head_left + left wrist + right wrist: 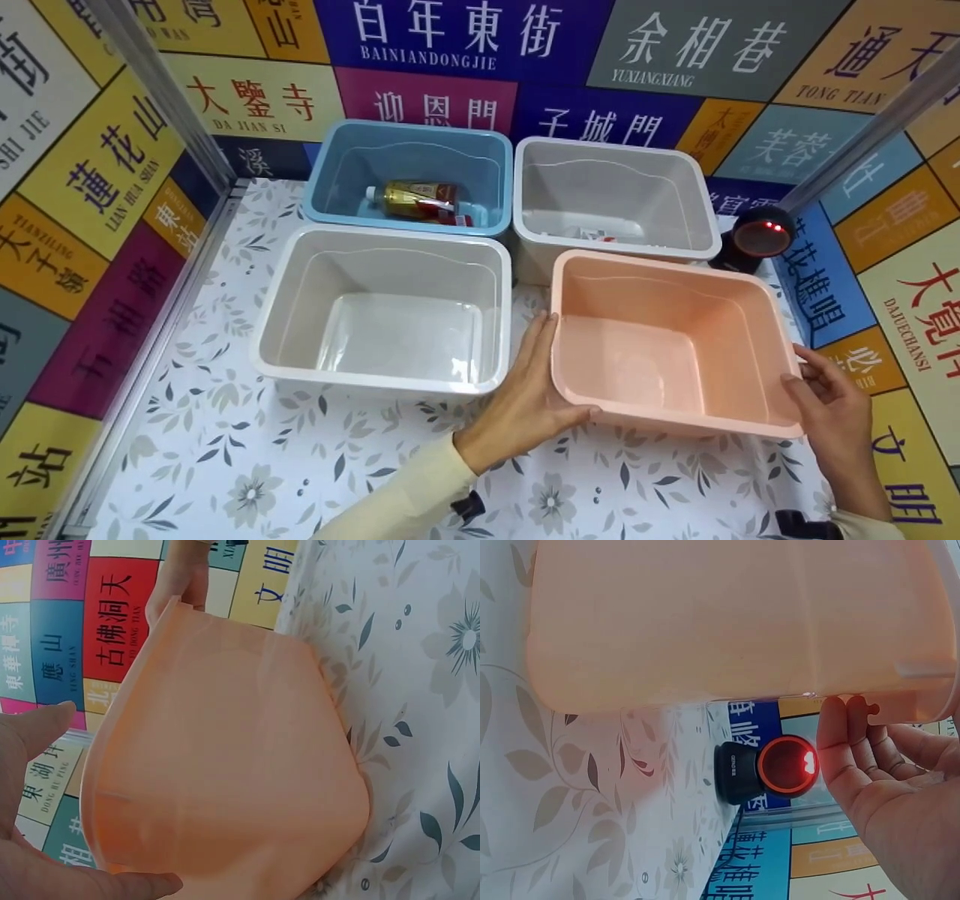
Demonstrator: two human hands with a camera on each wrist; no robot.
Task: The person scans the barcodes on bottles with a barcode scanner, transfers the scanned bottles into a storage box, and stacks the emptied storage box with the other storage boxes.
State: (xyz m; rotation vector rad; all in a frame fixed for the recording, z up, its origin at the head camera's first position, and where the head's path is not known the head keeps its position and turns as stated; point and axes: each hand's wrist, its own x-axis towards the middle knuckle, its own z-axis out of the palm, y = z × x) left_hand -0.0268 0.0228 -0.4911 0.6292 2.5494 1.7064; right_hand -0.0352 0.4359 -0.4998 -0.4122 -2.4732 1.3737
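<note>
An empty peach plastic storage bin (637, 360) is at the front right in the head view. My left hand (525, 397) lies along its left side, fingers straight and thumb spread across the front rim. In the left wrist view the thumb and a finger of that hand (30, 855) stand wide apart beside the bin's wall (225, 735). At the right end, my right hand (836, 412) grips the rim, thumb over it and fingers bent beneath. The right wrist view shows these fingers (840, 735) under the rim, against the outer wall.
A white bin (382, 386) stands left of the peach one. Behind are a blue bin (315, 176) holding a yellow-labelled bottle (420, 199) and a grey-white bin (615, 180) with small items. A black scanner (761, 232) glows red at the right. Printed panels (442, 37) wall the table.
</note>
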